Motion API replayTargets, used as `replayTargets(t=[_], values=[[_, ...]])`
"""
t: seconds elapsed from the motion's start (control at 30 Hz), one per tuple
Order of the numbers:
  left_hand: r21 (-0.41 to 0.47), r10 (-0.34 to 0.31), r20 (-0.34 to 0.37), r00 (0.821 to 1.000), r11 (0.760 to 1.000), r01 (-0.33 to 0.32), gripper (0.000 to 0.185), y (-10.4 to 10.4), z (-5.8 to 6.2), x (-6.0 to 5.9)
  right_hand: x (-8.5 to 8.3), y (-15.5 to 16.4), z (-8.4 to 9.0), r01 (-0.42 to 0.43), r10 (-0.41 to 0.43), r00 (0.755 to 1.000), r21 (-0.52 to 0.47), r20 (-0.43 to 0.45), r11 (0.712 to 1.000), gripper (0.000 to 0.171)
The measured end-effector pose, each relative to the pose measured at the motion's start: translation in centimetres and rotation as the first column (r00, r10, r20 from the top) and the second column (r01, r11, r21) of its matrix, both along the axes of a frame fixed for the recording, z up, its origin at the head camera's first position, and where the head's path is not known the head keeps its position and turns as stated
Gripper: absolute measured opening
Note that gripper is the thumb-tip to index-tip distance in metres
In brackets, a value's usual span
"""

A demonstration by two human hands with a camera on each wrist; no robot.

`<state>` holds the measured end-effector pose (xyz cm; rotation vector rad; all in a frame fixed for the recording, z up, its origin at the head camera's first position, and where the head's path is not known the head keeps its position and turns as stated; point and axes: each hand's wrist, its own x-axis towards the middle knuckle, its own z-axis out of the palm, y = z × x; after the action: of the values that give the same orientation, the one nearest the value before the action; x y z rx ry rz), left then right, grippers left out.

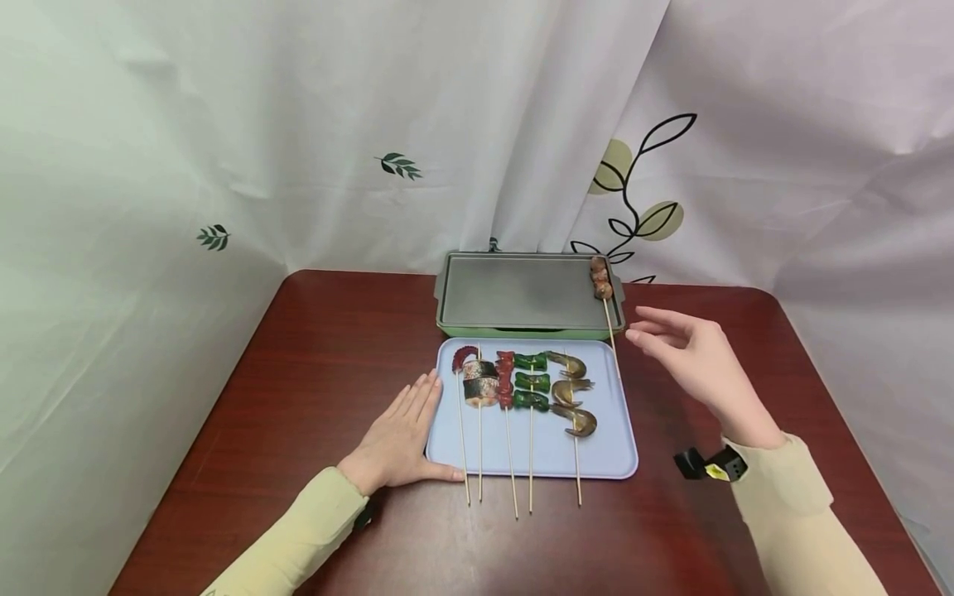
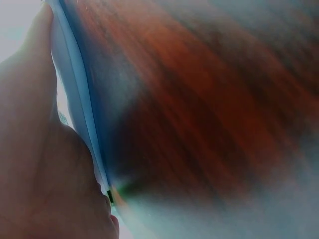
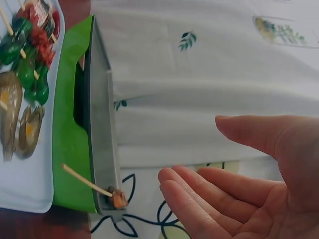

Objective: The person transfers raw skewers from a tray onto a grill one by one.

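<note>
Fingers (image 1: 647, 324) of right hand (image 1: 696, 358) relaxed, spread, holding nothing, hovering just right of meat skewer (image 1: 605, 305). Skewer lies on right edge of green griddle (image 1: 522, 294), stick end over blue tray (image 1: 607, 451). Left hand (image 1: 398, 434) flat on bench (image 1: 298, 372), fingers straight, touching tray's left edge. Five loaded skewers (image 1: 522, 389) on tray.

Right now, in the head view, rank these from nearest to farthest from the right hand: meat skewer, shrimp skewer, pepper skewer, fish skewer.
From the right hand:
1. Meat skewer, on the grill's right edge.
2. Shrimp skewer, tray's right.
3. Pepper skewer, tray's middle.
4. Fish skewer, tray's left.
</note>
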<state>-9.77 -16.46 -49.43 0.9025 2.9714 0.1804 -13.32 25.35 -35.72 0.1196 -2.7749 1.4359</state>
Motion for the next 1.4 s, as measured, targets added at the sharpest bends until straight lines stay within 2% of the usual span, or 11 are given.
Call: replayTargets(t=[0.2,0.47,0.7,1.03,1.23,1.4], values=[[0.017,-0.01,-0.012,1.0,1.0,0.01,0.138,0.0,0.0,0.0,1.4,-0.6,0.1,-0.018,0.018,1.0,0.006,-0.007,1.0,0.054],[0.018,-0.015,-0.031,0.999,1.0,0.016,0.138,0.0,-0.1,0.0,3.4,-1.1,-0.7,-0.05,0.049,0.999,-0.03,-0.016,0.998,0.047],[-0.022,-0.007,0.015,1.0,1.0,0.007,0.137,0.3,1.0,0.0,5.3,-0.7,-2.2,-0.045,0.047,0.998,-0.059,0.038,0.997,0.045],[0.015,-0.012,-0.016,1.0,1.0,0.012,0.138,0.1,0.1,-0.1,7.4,-0.8,-4.4,-0.015,0.024,0.992,-0.072,0.127,0.997,0.047],[-0.012,-0.005,-0.005,1.0,1.0,0.005,0.139,0.0,0.0,-0.2,8.1,-1.6,-6.2,-0.012,0.03,0.984,-0.104,0.177,0.995,0.048],[-0.002,-0.005,-0.008,1.0,1.0,0.005,0.138,0.0,-0.2,-0.1,8.2,-2.2,-7.7,-0.02,0.044,0.976,-0.113,0.216,0.993,0.048]])
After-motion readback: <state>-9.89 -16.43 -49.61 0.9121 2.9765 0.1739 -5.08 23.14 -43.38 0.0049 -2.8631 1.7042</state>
